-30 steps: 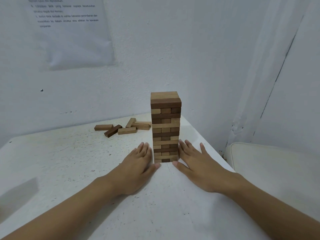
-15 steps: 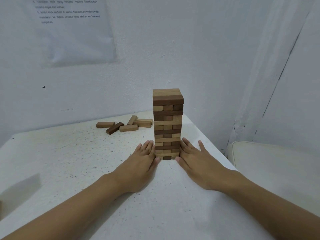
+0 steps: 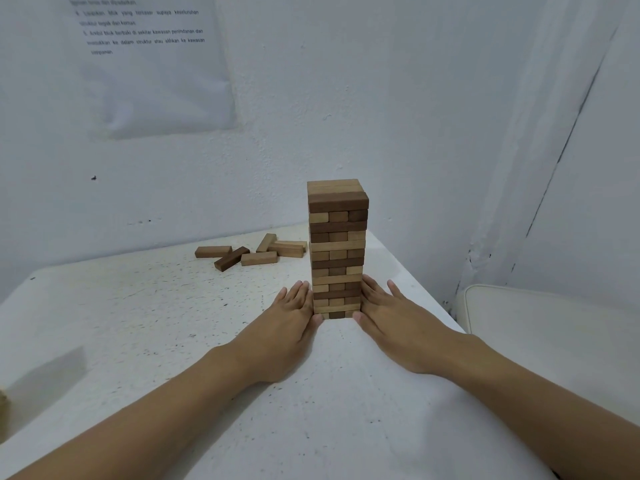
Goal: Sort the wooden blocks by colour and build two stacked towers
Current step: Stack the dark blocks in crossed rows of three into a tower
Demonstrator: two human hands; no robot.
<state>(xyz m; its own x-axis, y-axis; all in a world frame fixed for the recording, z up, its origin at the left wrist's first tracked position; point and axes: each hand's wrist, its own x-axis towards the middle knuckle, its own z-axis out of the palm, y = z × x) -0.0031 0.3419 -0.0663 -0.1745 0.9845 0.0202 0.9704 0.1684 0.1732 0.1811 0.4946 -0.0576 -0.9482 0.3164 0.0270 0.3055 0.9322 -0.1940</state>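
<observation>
Here, the left hand (image 3: 289, 327) and right hand (image 3: 393, 318) are pressing flat, with straight fingers, on both sides of the mixed-colour block tower (image 3: 336, 247) at the frame's middle, probably squaring it so it stands steady.

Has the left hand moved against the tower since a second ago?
Yes. The left hand has slid forward and to the right, closing onto the tower; its thumb now sits at the tower's bottom corner.
</observation>
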